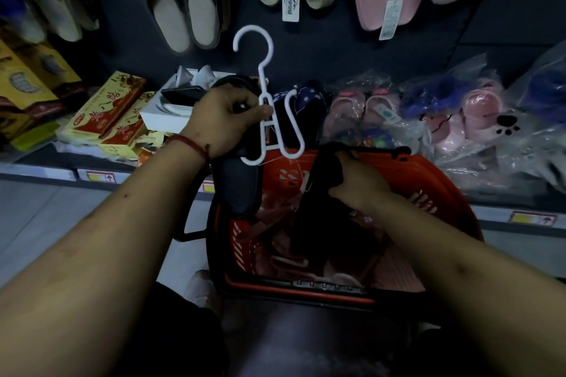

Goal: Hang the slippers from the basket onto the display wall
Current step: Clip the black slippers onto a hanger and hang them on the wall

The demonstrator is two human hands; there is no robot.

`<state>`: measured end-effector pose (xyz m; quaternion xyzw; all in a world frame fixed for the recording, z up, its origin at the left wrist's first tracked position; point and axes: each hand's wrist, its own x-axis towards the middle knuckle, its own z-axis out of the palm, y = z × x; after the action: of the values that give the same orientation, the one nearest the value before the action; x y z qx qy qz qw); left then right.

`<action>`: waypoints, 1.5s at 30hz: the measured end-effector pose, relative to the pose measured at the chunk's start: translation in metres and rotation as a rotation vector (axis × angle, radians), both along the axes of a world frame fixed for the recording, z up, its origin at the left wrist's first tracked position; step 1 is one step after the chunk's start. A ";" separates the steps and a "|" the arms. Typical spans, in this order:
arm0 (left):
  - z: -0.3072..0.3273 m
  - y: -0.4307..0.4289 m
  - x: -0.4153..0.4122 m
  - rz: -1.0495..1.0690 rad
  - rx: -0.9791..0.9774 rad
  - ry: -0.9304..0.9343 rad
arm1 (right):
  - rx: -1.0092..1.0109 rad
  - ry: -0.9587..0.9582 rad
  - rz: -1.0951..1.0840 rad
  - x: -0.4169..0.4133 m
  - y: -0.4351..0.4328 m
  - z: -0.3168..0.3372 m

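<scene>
One white hanger point(264, 128) and one dark slipper point(239, 190) clamped in left fingers point(259, 112), a second slipper point(327, 170) clutched in right fingers point(338, 191).

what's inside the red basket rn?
The red basket holds a dark slipper, gripped by the right hand, and pinkish slippers lying below it. Slipper and hand cover the basket's middle, so what lies beneath them cannot be seen.

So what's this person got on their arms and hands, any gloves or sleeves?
No gloves on the left hand or the right hand, and no sleeves in view above them. The only thing worn is a thin red string bracelet around the left wrist. No watch shows on either wrist.
</scene>
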<state>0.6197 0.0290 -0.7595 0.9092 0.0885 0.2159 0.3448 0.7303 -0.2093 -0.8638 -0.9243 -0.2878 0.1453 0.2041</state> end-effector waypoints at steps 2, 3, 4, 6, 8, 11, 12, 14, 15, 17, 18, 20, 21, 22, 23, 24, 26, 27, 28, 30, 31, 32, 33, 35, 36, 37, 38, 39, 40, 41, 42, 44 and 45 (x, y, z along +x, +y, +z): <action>-0.003 0.002 -0.002 0.021 0.065 0.047 | 0.059 -0.040 -0.013 0.008 -0.001 0.013; -0.003 0.001 -0.002 0.034 0.105 0.075 | 0.100 -0.072 -0.020 0.011 -0.001 0.020; -0.005 0.001 -0.003 0.039 0.147 0.099 | 0.140 -0.098 -0.026 0.013 -0.002 0.028; -0.007 -0.003 -0.003 0.027 0.247 0.126 | 0.200 -0.157 -0.024 0.014 -0.006 0.043; -0.009 -0.012 -0.003 0.001 0.335 0.118 | 0.230 -0.212 -0.022 0.013 -0.011 0.056; -0.009 -0.028 -0.005 -0.011 0.392 0.070 | 0.246 -0.272 -0.054 0.010 -0.015 0.070; -0.009 -0.033 -0.005 -0.015 0.398 0.066 | 0.256 -0.276 -0.074 0.009 -0.015 0.074; -0.011 -0.041 -0.006 -0.038 0.390 0.080 | 0.280 -0.253 -0.091 0.006 -0.018 0.081; -0.014 -0.044 -0.006 -0.056 0.379 0.085 | 0.279 -0.240 -0.084 0.005 -0.019 0.085; -0.020 -0.048 -0.006 -0.072 0.338 0.110 | 0.245 -0.224 -0.067 0.001 -0.024 0.090; -0.022 -0.049 -0.005 -0.074 0.310 0.125 | 0.234 -0.224 -0.074 0.000 -0.026 0.092; -0.023 -0.051 -0.005 -0.081 0.281 0.142 | 0.239 -0.235 -0.118 -0.001 -0.030 0.095; -0.023 -0.052 -0.005 -0.083 0.283 0.147 | 0.252 -0.251 -0.141 -0.002 -0.032 0.096; -0.024 -0.053 -0.005 -0.085 0.292 0.152 | 0.270 -0.262 -0.161 -0.002 -0.034 0.097; -0.024 -0.053 -0.004 -0.088 0.303 0.154 | 0.289 -0.271 -0.175 -0.002 -0.036 0.100; -0.025 -0.054 -0.004 -0.095 0.310 0.156 | 0.304 -0.279 -0.179 -0.002 -0.037 0.101; -0.025 -0.057 -0.003 -0.107 0.316 0.153 | 0.301 -0.294 -0.138 -0.005 -0.037 0.102; -0.025 -0.059 -0.002 -0.109 0.320 0.151 | 0.283 -0.303 -0.095 -0.008 -0.035 0.101; -0.026 -0.060 0.000 -0.105 0.329 0.148 | 0.264 -0.315 -0.044 -0.012 -0.033 0.099; -0.026 -0.062 0.004 -0.097 0.331 0.143 | 0.247 -0.328 0.039 -0.017 -0.029 0.095; -0.026 -0.061 0.006 -0.092 0.323 0.130 | 0.244 -0.323 0.058 -0.019 -0.028 0.093; -0.026 -0.059 0.008 -0.078 0.308 0.120 | 0.241 -0.318 0.072 -0.020 -0.028 0.092; -0.025 -0.057 0.010 -0.060 0.284 0.108 | 0.239 -0.315 0.082 -0.019 -0.028 0.092; -0.024 -0.057 0.013 -0.037 0.221 0.081 | 0.251 -0.314 0.093 -0.018 -0.030 0.093; -0.022 -0.058 0.014 -0.027 0.209 0.073 | 0.258 -0.318 0.099 -0.017 -0.030 0.094; -0.021 -0.058 0.014 -0.019 0.209 0.067 | 0.261 -0.326 0.107 -0.017 -0.031 0.095; -0.020 -0.058 0.015 -0.009 0.212 0.059 | 0.258 -0.333 0.118 -0.017 -0.031 0.096; -0.019 -0.058 0.016 -0.002 0.213 0.046 | 0.251 -0.341 0.134 -0.017 -0.032 0.097; -0.018 -0.056 0.017 0.010 0.204 0.045 | 0.243 -0.353 0.157 -0.018 -0.032 0.097; -0.016 -0.054 0.017 0.015 0.194 0.042 | 0.234 -0.368 0.180 -0.019 -0.032 0.096; -0.015 -0.053 0.018 0.020 0.181 0.040 | 0.225 -0.380 0.197 -0.020 -0.031 0.096; -0.012 -0.051 0.019 0.024 0.191 0.033 | 0.214 -0.372 0.216 -0.022 -0.030 0.094; -0.011 -0.050 0.019 0.035 0.199 0.033 | 0.216 -0.361 0.221 -0.023 -0.029 0.093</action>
<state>0.6387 -0.0209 -0.7707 0.9408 0.0883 0.2144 0.2473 0.7077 -0.2381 -0.7711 -0.8710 -0.4329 -0.0325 0.2301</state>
